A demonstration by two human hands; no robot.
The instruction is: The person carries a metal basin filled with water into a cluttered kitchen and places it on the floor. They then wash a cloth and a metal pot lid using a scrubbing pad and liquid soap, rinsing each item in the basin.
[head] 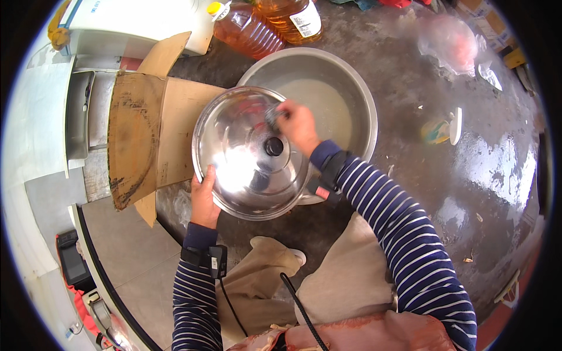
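My left hand grips the near left rim of a shiny stainless steel pot lid, thumb on top of the edge. A black knob sits at the middle of the lid's domed face, which is turned up toward me. In my right hand is a greyish scrubber, probably steel wool, against the lid just beyond the knob; motion blurs it. The lid overlaps the left side of a wide metal basin on the floor. Cloudy water lies in the basin, partly hidden by the lid and my right arm.
An opened cardboard box stands left of the basin. Behind it are a plastic bottle of amber liquid and a larger bottle. A clear plastic bag lies on the wet floor at the far right.
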